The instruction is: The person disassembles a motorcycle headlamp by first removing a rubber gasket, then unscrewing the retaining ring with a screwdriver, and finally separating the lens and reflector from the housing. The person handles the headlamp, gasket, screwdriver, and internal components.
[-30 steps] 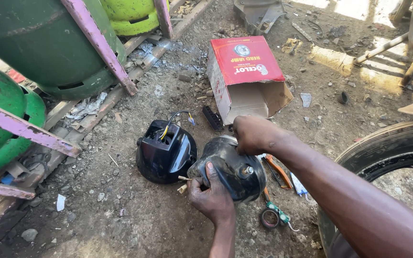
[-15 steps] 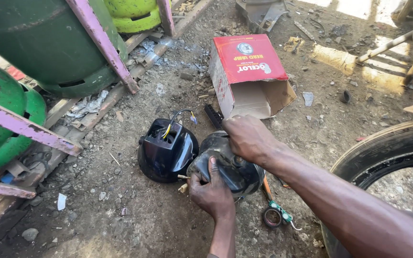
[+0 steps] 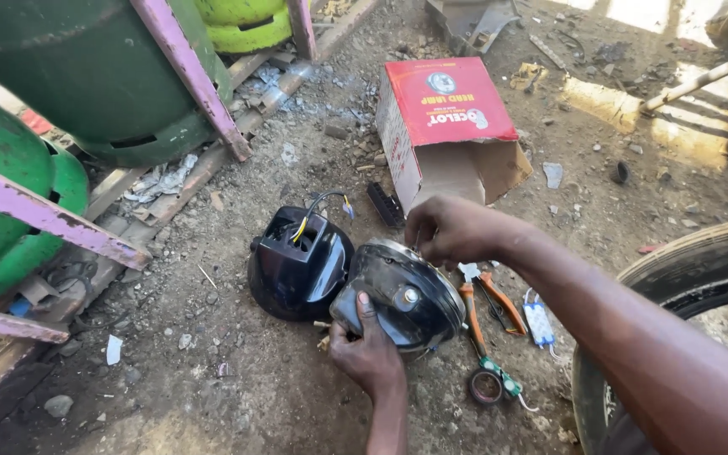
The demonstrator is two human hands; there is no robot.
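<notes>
1. the left hand (image 3: 370, 352) grips the near edge of a round black headlamp unit (image 3: 402, 297) lying on the dirt ground (image 3: 238, 396), thumb up over its back.
2. the right hand (image 3: 452, 229) rests pinched on the lamp's far rim; i cannot tell what, if anything, its fingertips hold.
3. just right of the lamp lie orange-handled pliers (image 3: 490, 303), a small roll of tape (image 3: 486, 386) and a small clear packet (image 3: 540, 322); a tyre (image 3: 684, 261) curves behind them.
4. touching the lamp's left side sits a black headlamp shell (image 3: 297, 263), its open top showing yellow and black wires (image 3: 318, 211).
5. farther off, a red cardboard box (image 3: 448, 126) lies on its side, flaps open toward the hands; nothing shows inside it.
6. at far left, green gas cylinders (image 3: 69, 76) stand in a pink metal rack (image 3: 195, 76).
</notes>
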